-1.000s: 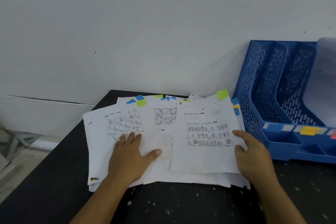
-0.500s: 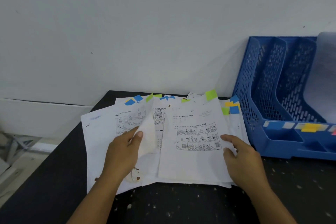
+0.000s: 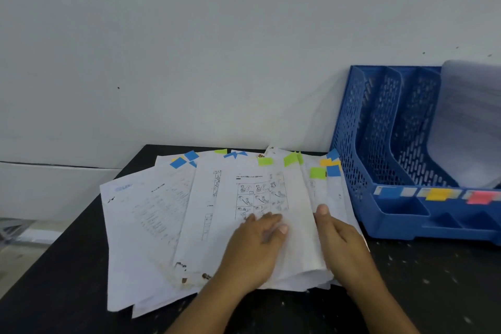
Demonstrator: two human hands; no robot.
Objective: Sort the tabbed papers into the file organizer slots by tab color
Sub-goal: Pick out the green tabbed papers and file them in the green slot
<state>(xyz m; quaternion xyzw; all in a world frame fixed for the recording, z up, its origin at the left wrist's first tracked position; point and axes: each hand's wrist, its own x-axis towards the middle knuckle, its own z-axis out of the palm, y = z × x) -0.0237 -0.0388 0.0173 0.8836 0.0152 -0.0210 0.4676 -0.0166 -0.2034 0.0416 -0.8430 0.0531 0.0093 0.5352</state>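
Papers (image 3: 151, 219) fanned, stained, tabbed blue, green, yellow; both hands' fingers lie straight on them.

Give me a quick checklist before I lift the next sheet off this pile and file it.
1. Top sheet's tab readable: ok, green.
2. Left hand on the papers: ok, lying flat.
3. Right hand has a grip on one sheet: cannot tell.
4. File organizer beside the pile: ok.
5. Green slot label in view: not ok; only blue, yellow and pink show.
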